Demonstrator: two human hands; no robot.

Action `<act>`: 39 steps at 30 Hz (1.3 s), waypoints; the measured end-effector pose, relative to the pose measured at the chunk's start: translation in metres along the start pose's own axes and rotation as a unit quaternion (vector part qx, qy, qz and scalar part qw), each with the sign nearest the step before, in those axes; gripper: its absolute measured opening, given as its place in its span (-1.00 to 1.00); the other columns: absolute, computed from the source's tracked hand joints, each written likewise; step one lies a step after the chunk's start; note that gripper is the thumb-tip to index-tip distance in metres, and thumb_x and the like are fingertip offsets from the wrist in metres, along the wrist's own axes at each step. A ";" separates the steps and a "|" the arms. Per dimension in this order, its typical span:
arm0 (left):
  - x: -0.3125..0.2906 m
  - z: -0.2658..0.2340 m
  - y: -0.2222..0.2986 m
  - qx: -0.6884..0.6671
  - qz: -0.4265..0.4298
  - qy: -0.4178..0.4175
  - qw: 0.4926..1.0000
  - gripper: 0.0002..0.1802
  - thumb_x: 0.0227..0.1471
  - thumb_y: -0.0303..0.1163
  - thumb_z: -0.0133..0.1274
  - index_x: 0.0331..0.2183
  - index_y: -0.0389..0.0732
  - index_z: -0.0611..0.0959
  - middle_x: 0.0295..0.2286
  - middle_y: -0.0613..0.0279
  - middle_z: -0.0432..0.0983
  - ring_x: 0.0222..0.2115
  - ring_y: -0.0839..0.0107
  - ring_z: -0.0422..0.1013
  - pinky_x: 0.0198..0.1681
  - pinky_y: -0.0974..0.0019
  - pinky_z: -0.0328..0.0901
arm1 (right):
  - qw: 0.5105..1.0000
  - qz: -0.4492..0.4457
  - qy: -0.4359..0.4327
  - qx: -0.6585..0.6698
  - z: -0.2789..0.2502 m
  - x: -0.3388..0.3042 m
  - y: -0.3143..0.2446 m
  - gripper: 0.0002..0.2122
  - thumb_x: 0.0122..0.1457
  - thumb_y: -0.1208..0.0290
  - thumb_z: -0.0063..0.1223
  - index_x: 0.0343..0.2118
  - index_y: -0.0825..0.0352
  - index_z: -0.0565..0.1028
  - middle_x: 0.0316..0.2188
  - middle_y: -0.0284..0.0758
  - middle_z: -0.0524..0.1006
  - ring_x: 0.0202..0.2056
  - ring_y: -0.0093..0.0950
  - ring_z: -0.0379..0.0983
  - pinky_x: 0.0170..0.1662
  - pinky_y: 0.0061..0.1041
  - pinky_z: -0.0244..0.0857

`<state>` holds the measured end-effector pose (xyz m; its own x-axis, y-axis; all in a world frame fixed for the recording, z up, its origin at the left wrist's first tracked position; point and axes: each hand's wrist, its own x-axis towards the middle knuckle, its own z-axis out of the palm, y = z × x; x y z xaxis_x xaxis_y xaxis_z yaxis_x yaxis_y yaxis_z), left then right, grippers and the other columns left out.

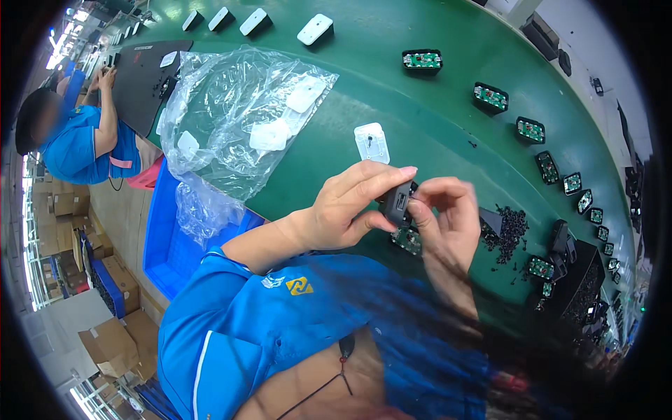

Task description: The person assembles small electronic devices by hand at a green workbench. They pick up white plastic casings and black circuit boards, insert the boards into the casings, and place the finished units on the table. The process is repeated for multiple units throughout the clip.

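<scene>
My left hand (350, 203) grips a small black plastic housing (400, 201) with an opening in its side, held between thumb and fingers above the green bench. On the housing's right edge, my right hand (448, 213) has its thumb and fingertips pinched together; anything between them is too small to make out. Below the hands, partly covered by them, sits a green circuit board (407, 240). Just beyond lies a white cover plate (371, 143) with a small dark part on it. To the right of my right hand is a heap of tiny black parts (505, 234).
Clear plastic bags (224, 105) with white covers spread across the left bench, over a blue bin (164, 238). Black cases with green boards (491, 97) line the far and right side. A co-worker (91, 140) works at far left beside a dark mat (136, 84).
</scene>
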<state>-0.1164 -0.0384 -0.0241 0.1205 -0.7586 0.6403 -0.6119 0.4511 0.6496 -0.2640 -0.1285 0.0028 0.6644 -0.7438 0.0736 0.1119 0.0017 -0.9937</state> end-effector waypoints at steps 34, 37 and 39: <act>0.005 0.002 -0.044 0.179 -0.178 0.008 0.968 -0.47 -0.10 -0.04 0.14 -0.21 -0.26 0.47 -0.30 0.09 0.31 -0.29 0.20 0.29 -0.23 0.25 0.24 | 0.967 0.143 -0.001 0.209 -0.046 0.006 0.047 -0.67 0.20 0.33 -0.03 -0.05 0.39 0.28 -0.20 -0.27 0.43 -0.20 -0.50 0.42 -0.15 -0.50 0.37; -0.010 0.010 -0.059 0.365 -0.203 -0.029 0.908 -0.36 -0.24 0.09 0.17 -0.27 -0.26 0.46 -0.34 0.07 0.28 -0.27 0.16 0.23 -0.27 0.17 0.20 | 0.978 0.007 0.124 -0.168 -0.054 0.014 0.056 -0.75 0.12 0.53 0.06 -0.13 0.42 0.37 -0.20 -0.28 0.41 -0.23 -0.53 0.38 -0.17 -0.58 0.29; -0.008 0.013 -0.049 0.419 -0.243 -0.079 0.872 -0.31 -0.28 0.05 0.21 -0.21 -0.28 0.44 -0.31 0.06 0.28 -0.27 0.15 0.23 -0.26 0.18 0.21 | 0.918 -0.073 0.069 -0.383 -0.052 0.022 0.052 -0.77 0.05 0.54 0.10 -0.19 0.38 0.43 -0.20 -0.23 0.41 -0.19 -0.38 0.36 -0.12 -0.44 0.25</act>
<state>-0.0977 -0.0607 -0.0669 0.4550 -0.8499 0.2658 -0.8830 -0.3917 0.2587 -0.2823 -0.1795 -0.0515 0.5777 -0.7766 0.2512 -0.3957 -0.5357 -0.7460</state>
